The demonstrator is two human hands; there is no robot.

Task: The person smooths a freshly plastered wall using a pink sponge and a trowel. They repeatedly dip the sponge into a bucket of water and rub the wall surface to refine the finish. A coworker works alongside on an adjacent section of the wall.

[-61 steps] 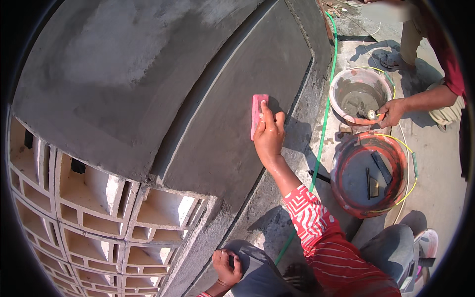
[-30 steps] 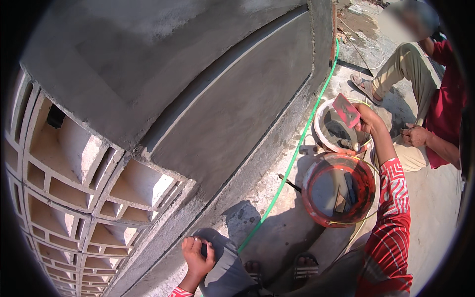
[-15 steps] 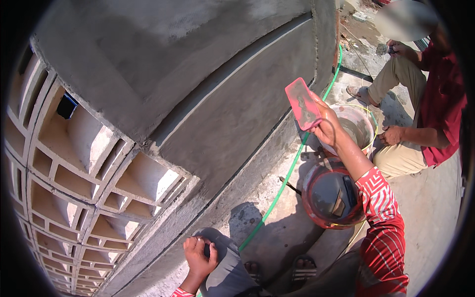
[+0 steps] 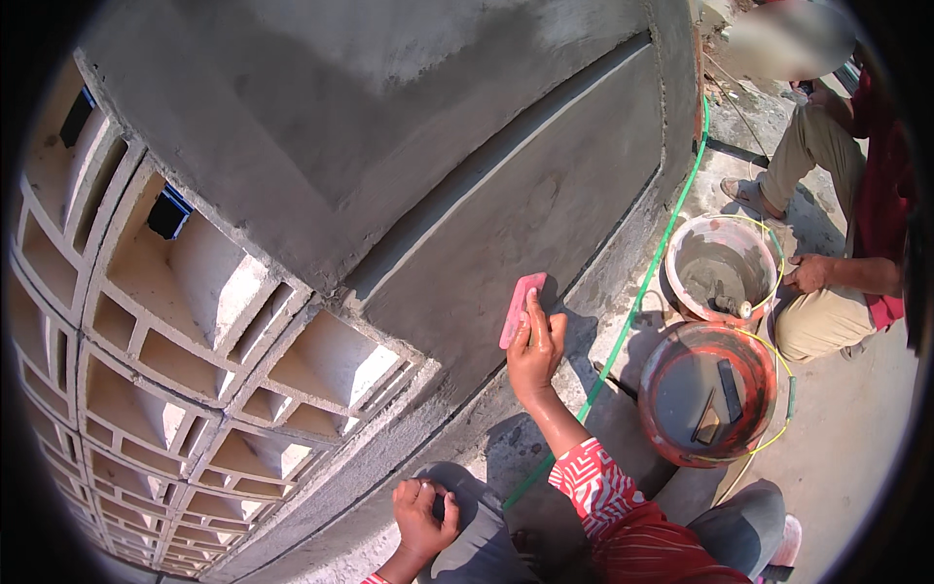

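Note:
My right hand (image 4: 535,352) grips a pink plastering float (image 4: 522,310). The float is held up to the lower panel of the grey plastered wall (image 4: 516,219), with its shadow just beside it. Whether its face touches the plaster I cannot tell. Loosely curled, my left hand (image 4: 425,516) rests on my bent knee (image 4: 477,545) and shows nothing in it. To the right of my right arm stands a reddish bucket (image 4: 654,428) of grey water, with a dark flat bar (image 4: 730,389) and a small wood-toned tool (image 4: 708,423) in it.
Behind that bucket is a paler one (image 4: 681,258) holding wet grey mix. A green hose (image 4: 637,302) runs along the wall's foot. Pierced concrete blocks (image 4: 219,389) fill the left side. A co-worker in a dark red shirt (image 4: 880,195) sits at the right, one hand near the paler bucket.
My right hand has swung left and down, bringing the float from above the buckets to the wall panel. The view has shifted; my left hand stays on the knee.

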